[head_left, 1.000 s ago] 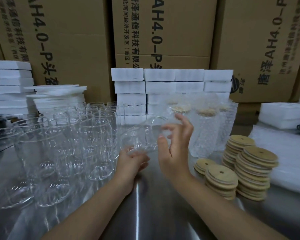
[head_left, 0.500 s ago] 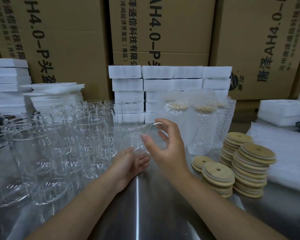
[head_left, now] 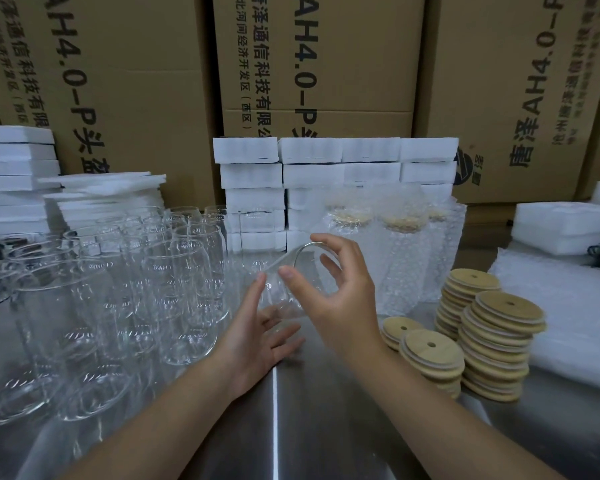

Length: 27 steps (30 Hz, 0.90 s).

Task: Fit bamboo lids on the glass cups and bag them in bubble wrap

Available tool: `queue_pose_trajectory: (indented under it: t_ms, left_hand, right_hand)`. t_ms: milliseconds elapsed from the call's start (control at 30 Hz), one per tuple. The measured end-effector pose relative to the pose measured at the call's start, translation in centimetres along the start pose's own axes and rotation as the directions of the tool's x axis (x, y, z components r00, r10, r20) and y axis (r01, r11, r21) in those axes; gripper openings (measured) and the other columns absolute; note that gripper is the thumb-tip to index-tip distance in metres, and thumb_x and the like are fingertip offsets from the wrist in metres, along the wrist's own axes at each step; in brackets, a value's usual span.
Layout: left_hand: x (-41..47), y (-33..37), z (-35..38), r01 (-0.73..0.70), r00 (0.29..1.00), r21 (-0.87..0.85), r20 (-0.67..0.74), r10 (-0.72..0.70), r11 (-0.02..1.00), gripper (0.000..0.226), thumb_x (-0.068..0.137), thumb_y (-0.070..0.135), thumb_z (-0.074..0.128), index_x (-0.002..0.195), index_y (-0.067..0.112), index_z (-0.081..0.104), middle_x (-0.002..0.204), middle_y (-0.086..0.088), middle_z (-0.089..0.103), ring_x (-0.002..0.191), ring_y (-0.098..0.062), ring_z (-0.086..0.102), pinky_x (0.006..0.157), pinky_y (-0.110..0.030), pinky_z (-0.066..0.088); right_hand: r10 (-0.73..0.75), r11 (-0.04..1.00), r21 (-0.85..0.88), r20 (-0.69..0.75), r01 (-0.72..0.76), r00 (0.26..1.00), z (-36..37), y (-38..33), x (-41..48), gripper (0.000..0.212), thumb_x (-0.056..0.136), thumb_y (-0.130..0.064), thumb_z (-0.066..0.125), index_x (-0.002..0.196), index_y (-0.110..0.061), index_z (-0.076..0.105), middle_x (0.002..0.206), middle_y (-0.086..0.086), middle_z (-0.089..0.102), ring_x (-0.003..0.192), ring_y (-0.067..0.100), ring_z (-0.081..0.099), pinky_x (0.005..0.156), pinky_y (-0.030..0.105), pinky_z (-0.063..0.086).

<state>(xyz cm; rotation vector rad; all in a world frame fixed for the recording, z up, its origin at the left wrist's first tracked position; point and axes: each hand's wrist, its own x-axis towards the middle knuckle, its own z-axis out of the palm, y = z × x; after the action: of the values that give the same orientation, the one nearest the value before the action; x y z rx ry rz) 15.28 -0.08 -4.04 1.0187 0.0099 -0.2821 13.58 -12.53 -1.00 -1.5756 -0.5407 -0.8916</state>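
Observation:
A clear glass cup (head_left: 278,292) is tilted above the steel table (head_left: 274,431), mouth facing up and to the right. My right hand (head_left: 336,299) grips it near the rim, thumb on the near side and fingers curled over the far side. My left hand (head_left: 257,336) lies under its base with fingers straight and thumb against the side. Stacks of round bamboo lids (head_left: 503,313) with a small hole stand to the right. Behind the hands stand lidded cups in bubble wrap (head_left: 402,261).
Several empty glass cups (head_left: 181,289) crowd the left of the table. A pile of bubble wrap bags (head_left: 568,306) lies at the right. White foam blocks (head_left: 309,174) and cardboard boxes (head_left: 136,81) line the back.
Both hands have brought the cup lower and closer to the table. My left hand has loosened from gripping the base to straight fingers beneath it.

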Motion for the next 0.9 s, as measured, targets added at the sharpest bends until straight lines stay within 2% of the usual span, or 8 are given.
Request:
queue_pose_trajectory:
  t_ms: [100, 200, 300, 500, 600, 700, 833, 900]
  left_hand:
    - [0.0, 0.0, 0.0, -0.048, 0.998, 0.039, -0.038, 0.049, 0.998, 0.091, 0.061, 0.07, 0.061, 0.119, 0.0, 0.056, 0.118, -0.014, 0.057, 0.121, -0.03, 0.058, 0.099, -0.043, 0.049]
    - [-0.1, 0.2, 0.1, -0.053, 0.998, 0.057, -0.041, 0.055, 0.997, 0.095, 0.066, 0.071, 0.056, 0.131, 0.001, 0.05, 0.119, -0.011, 0.061, 0.108, -0.025, 0.065, 0.085, -0.038, 0.054]
    - [-0.1, 0.2, 0.2, -0.06, 0.996, 0.029, -0.061, 0.062, 0.998, 0.097, 0.071, 0.071, 0.055, 0.143, 0.007, 0.038, 0.127, -0.014, 0.063, 0.104, -0.027, 0.069, 0.083, -0.041, 0.055]
    - [-0.1, 0.4, 0.5, -0.059, 0.993, 0.002, -0.097, 0.059, 0.998, 0.062, 0.091, 0.066, 0.043, 0.127, 0.018, 0.053, 0.116, -0.019, 0.065, 0.111, -0.038, 0.063, 0.105, -0.056, 0.042]
    - [-0.4, 0.3, 0.5, -0.04, 0.996, -0.019, -0.075, 0.038, 0.999, 0.043, 0.095, 0.061, 0.041, 0.105, 0.022, 0.057, 0.11, -0.02, 0.065, 0.113, -0.04, 0.062, 0.107, -0.056, 0.04]
    - [-0.3, 0.2, 0.3, -0.038, 0.998, 0.002, -0.052, 0.038, 0.999, 0.042, 0.099, 0.054, 0.038, 0.109, 0.021, 0.063, 0.116, -0.016, 0.068, 0.113, -0.035, 0.063, 0.109, -0.053, 0.039]
    - [-0.4, 0.2, 0.4, -0.08, 0.995, 0.096, -0.057, 0.086, 0.992, 0.033, 0.1, 0.052, 0.038, 0.099, 0.03, 0.063, 0.086, -0.011, 0.074, 0.082, -0.026, 0.071, 0.091, -0.046, 0.051]
    - [-0.3, 0.1, 0.3, -0.103, 0.994, 0.137, -0.03, 0.108, 0.985, 0.033, 0.1, 0.051, 0.037, 0.094, 0.037, 0.066, 0.082, -0.006, 0.075, 0.077, -0.023, 0.072, 0.085, -0.042, 0.052]
  right_hand:
    - [-0.033, 0.999, -0.03, 0.027, 0.034, 0.999, 0.0, -0.2, -0.1, 0.057, 0.071, -0.054, 0.068, 0.12, -0.03, 0.053, 0.12, -0.02, 0.049, 0.121, 0.0, 0.047, 0.101, 0.019, 0.039]
    - [-0.037, 0.997, -0.068, 0.062, 0.042, 0.997, 0.0, -0.4, -0.2, 0.065, 0.073, -0.055, 0.065, 0.13, -0.027, 0.049, 0.128, -0.013, 0.047, 0.128, 0.002, 0.042, 0.106, 0.022, 0.036]
    - [-0.052, 0.992, -0.103, 0.15, 0.068, 0.987, 0.0, -0.4, -0.5, 0.067, 0.078, -0.051, 0.06, 0.138, -0.029, 0.038, 0.135, -0.008, 0.043, 0.131, 0.002, 0.039, 0.107, 0.016, 0.031]
    - [-0.068, 0.985, -0.128, 0.337, 0.117, 0.939, 0.1, 0.0, -1.2, 0.084, 0.079, -0.042, 0.062, 0.147, -0.031, 0.016, 0.142, -0.01, 0.038, 0.135, -0.003, 0.032, 0.106, 0.007, 0.024]
    - [-0.031, 0.989, -0.13, 0.323, 0.077, 0.946, 0.2, -0.1, -1.3, 0.079, 0.073, -0.048, 0.068, 0.139, -0.042, 0.025, 0.139, -0.021, 0.041, 0.131, -0.008, 0.035, 0.103, 0.005, 0.025]
    - [0.036, 0.994, -0.112, 0.264, -0.006, 0.964, 0.4, -0.3, -1.3, 0.074, 0.064, -0.052, 0.071, 0.129, -0.034, 0.042, 0.128, -0.022, 0.049, 0.124, -0.007, 0.044, 0.1, 0.008, 0.033]
    - [0.086, 0.995, -0.076, 0.199, -0.072, 0.976, 0.7, -0.4, -1.5, 0.072, 0.056, -0.053, 0.075, 0.12, -0.032, 0.049, 0.12, -0.02, 0.055, 0.119, -0.002, 0.05, 0.1, 0.018, 0.04]
    - [0.107, 0.994, -0.055, 0.173, -0.099, 0.979, 0.8, -0.5, -1.5, 0.07, 0.054, -0.053, 0.076, 0.116, -0.034, 0.05, 0.117, -0.021, 0.056, 0.118, -0.003, 0.05, 0.099, 0.016, 0.04]
